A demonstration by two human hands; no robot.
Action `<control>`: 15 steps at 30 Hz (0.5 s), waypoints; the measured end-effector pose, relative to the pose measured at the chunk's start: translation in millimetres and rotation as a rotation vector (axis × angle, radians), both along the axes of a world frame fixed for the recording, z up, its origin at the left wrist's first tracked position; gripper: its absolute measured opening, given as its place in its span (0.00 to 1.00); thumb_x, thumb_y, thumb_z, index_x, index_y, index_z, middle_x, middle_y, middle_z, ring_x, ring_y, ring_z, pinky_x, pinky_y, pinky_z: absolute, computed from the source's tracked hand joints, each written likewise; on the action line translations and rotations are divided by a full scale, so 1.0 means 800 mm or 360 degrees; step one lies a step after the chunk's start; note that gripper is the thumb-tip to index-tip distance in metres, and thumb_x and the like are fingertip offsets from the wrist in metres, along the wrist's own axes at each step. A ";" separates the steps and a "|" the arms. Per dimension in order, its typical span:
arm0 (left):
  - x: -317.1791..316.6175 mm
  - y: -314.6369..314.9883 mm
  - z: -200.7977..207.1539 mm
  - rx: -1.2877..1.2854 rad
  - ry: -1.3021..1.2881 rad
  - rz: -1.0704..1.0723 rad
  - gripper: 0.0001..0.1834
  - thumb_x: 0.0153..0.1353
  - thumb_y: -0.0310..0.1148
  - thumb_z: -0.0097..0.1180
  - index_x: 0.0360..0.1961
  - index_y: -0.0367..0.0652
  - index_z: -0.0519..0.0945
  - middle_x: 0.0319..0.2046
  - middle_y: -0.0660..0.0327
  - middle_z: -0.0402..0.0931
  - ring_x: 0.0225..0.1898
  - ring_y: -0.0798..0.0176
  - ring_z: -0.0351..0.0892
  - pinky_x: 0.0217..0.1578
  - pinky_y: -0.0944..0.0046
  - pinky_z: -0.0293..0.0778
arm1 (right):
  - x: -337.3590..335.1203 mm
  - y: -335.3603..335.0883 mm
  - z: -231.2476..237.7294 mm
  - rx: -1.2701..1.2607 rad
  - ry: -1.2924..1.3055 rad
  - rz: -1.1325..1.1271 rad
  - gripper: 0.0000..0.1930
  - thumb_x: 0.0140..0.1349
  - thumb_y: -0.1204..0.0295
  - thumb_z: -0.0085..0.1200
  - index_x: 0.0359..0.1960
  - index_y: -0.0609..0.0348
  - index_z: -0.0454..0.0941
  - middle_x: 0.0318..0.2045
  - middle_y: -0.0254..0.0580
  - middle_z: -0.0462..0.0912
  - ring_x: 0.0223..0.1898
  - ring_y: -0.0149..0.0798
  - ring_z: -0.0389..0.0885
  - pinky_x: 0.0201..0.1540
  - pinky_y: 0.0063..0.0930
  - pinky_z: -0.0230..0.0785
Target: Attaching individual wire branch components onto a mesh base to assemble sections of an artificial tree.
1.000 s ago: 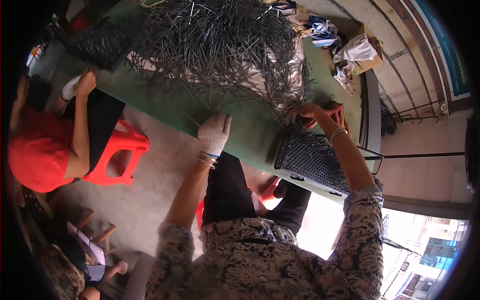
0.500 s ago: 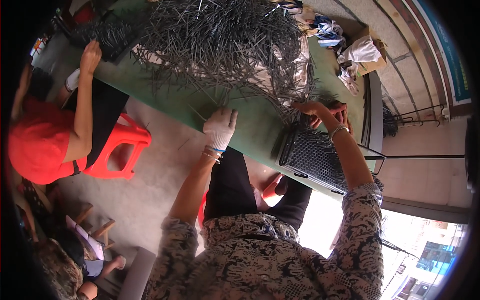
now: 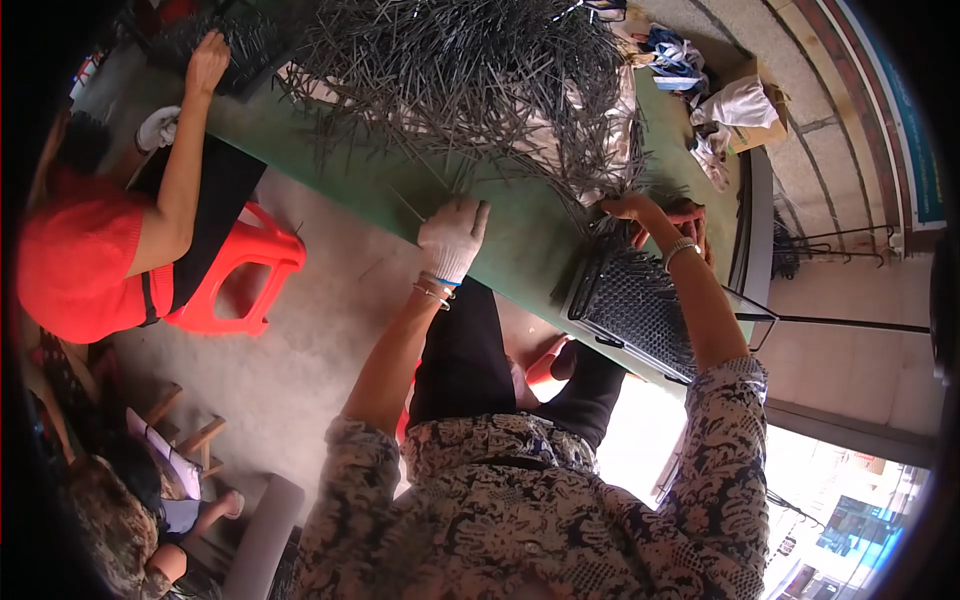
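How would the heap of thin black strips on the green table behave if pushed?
The heap of thin black strips would probably shift in clumps, its pieces being crossed. They seem fairly stiff, many sticking out straight. Loose outer ones might scatter.

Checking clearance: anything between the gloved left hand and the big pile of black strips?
No solid obstacle visible. Between the gloved left hand and the pile lie just green tabletop and loose strips fringing its near edge.

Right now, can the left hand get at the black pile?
Probably yes: the left hand is at the near edge of the green table, and no barrier shows between it and the pile.
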State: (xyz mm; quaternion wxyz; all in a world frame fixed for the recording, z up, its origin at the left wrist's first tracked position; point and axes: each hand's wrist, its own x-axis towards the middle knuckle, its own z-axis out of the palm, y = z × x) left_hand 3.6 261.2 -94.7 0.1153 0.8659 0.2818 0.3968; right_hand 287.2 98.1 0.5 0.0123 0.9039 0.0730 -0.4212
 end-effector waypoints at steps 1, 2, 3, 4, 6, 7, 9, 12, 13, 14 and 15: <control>0.001 0.000 0.000 -0.0006 0.0002 0.0000 0.16 0.64 0.49 0.52 0.25 0.51 0.75 0.22 0.61 0.74 0.22 0.56 0.78 0.20 0.55 0.74 | 0.006 -0.003 -0.004 -0.0006 0.0002 0.0000 0.43 0.56 0.38 0.57 0.61 0.62 0.66 0.54 0.67 0.73 0.39 0.66 0.82 0.32 0.58 0.82; 0.003 -0.001 -0.001 0.0010 -0.0018 0.0003 0.16 0.65 0.49 0.52 0.25 0.51 0.75 0.23 0.61 0.74 0.22 0.56 0.78 0.20 0.55 0.74 | 0.012 -0.008 -0.006 0.0060 0.0013 -0.0008 0.41 0.56 0.40 0.57 0.59 0.63 0.68 0.51 0.67 0.75 0.38 0.67 0.83 0.31 0.58 0.82; 0.005 -0.001 -0.001 0.0027 -0.0039 0.0006 0.16 0.65 0.49 0.52 0.25 0.51 0.75 0.23 0.61 0.74 0.22 0.56 0.78 0.20 0.56 0.74 | 0.018 -0.014 -0.009 0.0127 0.0023 -0.0017 0.38 0.57 0.43 0.58 0.58 0.64 0.69 0.49 0.67 0.77 0.37 0.67 0.83 0.30 0.58 0.82; 0.005 0.000 -0.006 0.0020 -0.0033 0.0012 0.16 0.65 0.49 0.52 0.25 0.51 0.75 0.23 0.61 0.74 0.22 0.56 0.78 0.20 0.56 0.74 | 0.012 -0.012 -0.008 0.0120 0.0029 -0.0011 0.38 0.57 0.43 0.58 0.58 0.64 0.69 0.49 0.67 0.77 0.37 0.67 0.83 0.30 0.58 0.82; 0.003 0.003 -0.016 0.0075 0.0028 0.0008 0.16 0.65 0.48 0.52 0.26 0.51 0.74 0.23 0.61 0.74 0.22 0.56 0.78 0.20 0.56 0.74 | 0.000 -0.003 -0.007 0.0177 -0.0091 0.0006 0.33 0.57 0.49 0.59 0.54 0.65 0.72 0.47 0.64 0.77 0.34 0.66 0.83 0.29 0.58 0.81; 0.002 0.004 -0.018 0.0073 0.0029 0.0012 0.16 0.65 0.48 0.52 0.26 0.51 0.74 0.23 0.61 0.74 0.22 0.56 0.78 0.20 0.56 0.74 | -0.010 0.000 0.002 0.0175 -0.0090 0.0011 0.33 0.57 0.49 0.59 0.54 0.65 0.72 0.47 0.64 0.77 0.34 0.66 0.83 0.29 0.58 0.81; 0.000 0.005 -0.017 0.0051 -0.0063 -0.0015 0.16 0.65 0.48 0.52 0.26 0.50 0.74 0.23 0.61 0.75 0.23 0.55 0.78 0.20 0.55 0.74 | -0.028 0.003 0.021 0.0279 -0.0152 0.0124 0.28 0.57 0.54 0.58 0.51 0.65 0.74 0.46 0.61 0.78 0.34 0.64 0.83 0.28 0.57 0.82; 0.008 -0.001 0.001 0.0009 -0.0080 -0.0015 0.16 0.65 0.48 0.52 0.26 0.50 0.74 0.24 0.61 0.75 0.23 0.54 0.78 0.20 0.55 0.74 | 0.005 -0.013 0.010 0.0096 -0.0102 0.0038 0.26 0.56 0.56 0.60 0.47 0.67 0.75 0.48 0.59 0.78 0.35 0.62 0.83 0.28 0.55 0.82; 0.007 -0.001 0.001 0.0011 -0.0081 -0.0014 0.16 0.65 0.48 0.52 0.26 0.50 0.74 0.24 0.61 0.75 0.23 0.54 0.78 0.20 0.55 0.74 | 0.009 -0.019 0.006 0.0097 -0.0102 0.0039 0.26 0.56 0.56 0.60 0.47 0.67 0.75 0.48 0.59 0.78 0.35 0.62 0.83 0.28 0.55 0.82; 0.006 0.000 0.002 0.0002 -0.0117 -0.0016 0.16 0.65 0.48 0.52 0.26 0.50 0.74 0.24 0.61 0.75 0.23 0.54 0.78 0.20 0.55 0.74 | 0.014 -0.025 0.002 0.0153 -0.0082 0.0069 0.24 0.55 0.57 0.60 0.45 0.66 0.76 0.45 0.59 0.79 0.33 0.61 0.84 0.27 0.55 0.82; 0.005 0.000 0.003 -0.0006 -0.0154 -0.0018 0.15 0.65 0.47 0.52 0.26 0.50 0.74 0.24 0.61 0.75 0.23 0.54 0.78 0.20 0.55 0.74 | 0.018 -0.029 -0.004 0.0209 -0.0062 0.0099 0.23 0.55 0.58 0.60 0.43 0.66 0.77 0.43 0.59 0.80 0.31 0.59 0.84 0.25 0.54 0.82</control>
